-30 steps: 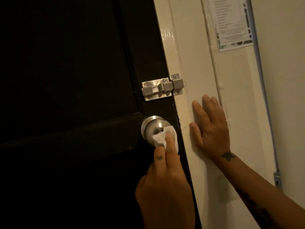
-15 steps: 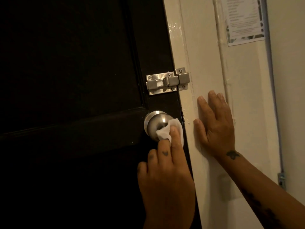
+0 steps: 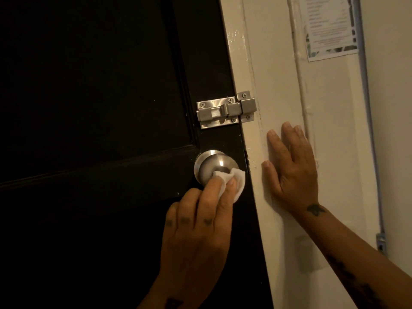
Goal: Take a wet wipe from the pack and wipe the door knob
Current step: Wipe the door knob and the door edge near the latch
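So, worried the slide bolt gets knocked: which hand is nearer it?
Right. The right hand lies flat on the door frame just below and right of the slide bolt; the left hand is lower, holding the wet wipe on the door knob.

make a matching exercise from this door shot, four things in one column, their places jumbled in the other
1 round brushed-metal door knob
2 crumpled white wet wipe
3 silver metal slide bolt
4 printed paper notice

a on the cream wall
b pressed under the left hand
c bridging black door and frame
d below the bolt

1-d, 2-b, 3-c, 4-a
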Tool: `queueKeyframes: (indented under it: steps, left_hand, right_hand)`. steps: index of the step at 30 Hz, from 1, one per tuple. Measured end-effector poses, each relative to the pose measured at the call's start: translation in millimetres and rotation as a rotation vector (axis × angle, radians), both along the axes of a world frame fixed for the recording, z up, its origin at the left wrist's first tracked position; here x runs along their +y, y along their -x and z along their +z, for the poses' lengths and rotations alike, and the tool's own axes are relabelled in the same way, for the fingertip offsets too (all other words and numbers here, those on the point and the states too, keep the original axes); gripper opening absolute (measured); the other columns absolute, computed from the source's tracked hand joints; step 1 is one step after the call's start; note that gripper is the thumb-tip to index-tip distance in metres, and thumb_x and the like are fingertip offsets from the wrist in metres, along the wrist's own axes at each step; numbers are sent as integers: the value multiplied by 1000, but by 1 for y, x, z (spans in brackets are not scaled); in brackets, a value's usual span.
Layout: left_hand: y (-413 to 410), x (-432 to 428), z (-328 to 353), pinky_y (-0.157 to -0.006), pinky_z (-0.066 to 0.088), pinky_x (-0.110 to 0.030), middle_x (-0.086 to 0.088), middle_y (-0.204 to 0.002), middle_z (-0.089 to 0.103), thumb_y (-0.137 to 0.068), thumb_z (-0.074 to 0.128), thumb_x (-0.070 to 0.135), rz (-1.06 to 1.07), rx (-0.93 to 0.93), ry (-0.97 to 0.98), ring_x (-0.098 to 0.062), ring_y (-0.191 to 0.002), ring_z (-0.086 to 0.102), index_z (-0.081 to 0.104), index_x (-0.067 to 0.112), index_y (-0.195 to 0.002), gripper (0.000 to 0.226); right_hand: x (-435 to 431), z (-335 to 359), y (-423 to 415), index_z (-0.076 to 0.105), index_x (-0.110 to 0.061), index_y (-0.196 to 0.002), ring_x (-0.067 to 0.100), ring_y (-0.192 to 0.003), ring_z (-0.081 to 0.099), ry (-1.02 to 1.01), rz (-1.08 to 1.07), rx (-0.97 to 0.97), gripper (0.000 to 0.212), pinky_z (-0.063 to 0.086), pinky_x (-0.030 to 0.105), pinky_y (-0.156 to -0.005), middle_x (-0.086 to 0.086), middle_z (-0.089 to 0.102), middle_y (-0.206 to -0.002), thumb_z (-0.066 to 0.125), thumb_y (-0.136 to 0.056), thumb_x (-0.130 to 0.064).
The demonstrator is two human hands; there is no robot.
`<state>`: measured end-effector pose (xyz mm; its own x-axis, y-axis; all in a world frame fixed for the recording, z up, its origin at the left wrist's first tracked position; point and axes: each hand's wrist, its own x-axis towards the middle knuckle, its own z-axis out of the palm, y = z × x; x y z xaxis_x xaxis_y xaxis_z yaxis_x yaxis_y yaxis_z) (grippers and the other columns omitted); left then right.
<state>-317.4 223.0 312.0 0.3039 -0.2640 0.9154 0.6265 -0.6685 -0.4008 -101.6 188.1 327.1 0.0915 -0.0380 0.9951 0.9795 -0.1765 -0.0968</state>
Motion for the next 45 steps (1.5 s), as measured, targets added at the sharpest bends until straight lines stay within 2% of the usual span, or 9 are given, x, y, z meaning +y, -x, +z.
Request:
queueKeyframes:
  steps: [5, 12, 22, 25, 28, 31, 34, 40, 45]
  left_hand:
    - [3, 9, 5, -78, 37, -36, -4, -128, 42, -97, 34, 13, 8, 61, -111, -25, -104, 45, 47, 12, -126, 32]
    - [-8, -7, 8, -74, 31, -39, -7, -127, 44, -98, 23, 13, 138, 27, 17, -27, -105, 42, 55, 13, -123, 40]
    - [-4, -24, 30, -74, 27, -41, -8, -127, 60, -84, 35, 21, 150, 102, 205, -33, -113, 38, 58, 11, -120, 44]
    - [1, -24, 24, -74, 27, -40, -4, -128, 60, -94, 21, 15, 132, 206, 265, -31, -113, 39, 61, 16, -117, 46]
    - [9, -34, 48, -80, 25, -41, 0, -132, 56, -91, 29, 22, 110, 259, 424, -27, -115, 34, 52, 23, -125, 42]
    - [1, -35, 75, -98, 20, -44, 11, -144, 25, -92, 40, 31, 100, 374, 549, -19, -127, 16, 21, 37, -137, 50]
    - [-4, -38, 97, -102, 21, -45, 14, -138, 38, -93, 45, 32, 67, 531, 568, -16, -127, 27, 34, 39, -131, 39]
    - [19, -11, 110, -80, 10, -27, 24, -131, 44, -95, 36, 33, -141, 555, 488, -1, -121, 24, 46, 42, -122, 30]
    - [30, 3, 106, -66, 15, -25, 7, -114, 67, -79, 37, 34, -223, 672, 303, -10, -103, 43, 62, 31, -109, 39]
  right_hand:
    - [-1, 0, 2, 32, -13, -137, 31, -137, 19, -1, -2, 2, 54, 19, 41, -111, 20, 31, -145, 42, -87, -33]
    - [0, -1, 2, 33, -12, -137, 31, -136, 20, -5, -11, -3, 54, 19, 40, -110, 21, 32, -145, 41, -87, -33]
    - [0, -1, 0, 33, -14, -137, 33, -137, 20, -3, -6, 7, 54, 19, 40, -111, 20, 32, -145, 41, -88, -33]
    - [0, -1, 0, 33, -14, -138, 33, -137, 20, -4, 2, 8, 54, 18, 40, -112, 19, 31, -146, 41, -88, -33]
    - [0, -1, 0, 34, -13, -138, 32, -137, 20, -7, -2, 7, 54, 16, 37, -112, 19, 31, -146, 41, -88, -33]
    - [0, -1, -1, 33, -14, -138, 32, -137, 20, -8, -6, 2, 54, 11, 30, -114, 19, 31, -146, 42, -88, -33]
    - [0, -1, -1, 34, -12, -137, 34, -136, 23, -12, -8, -3, 54, 15, 34, -113, 20, 33, -145, 42, -88, -32]
    - [0, 0, -1, 35, -12, -136, 33, -136, 22, -11, 1, -14, 53, 16, 35, -113, 21, 33, -144, 42, -87, -33]
    - [1, 0, 0, 34, -13, -136, 31, -136, 22, -11, -7, -10, 54, 21, 41, -110, 21, 34, -144, 42, -87, -33]
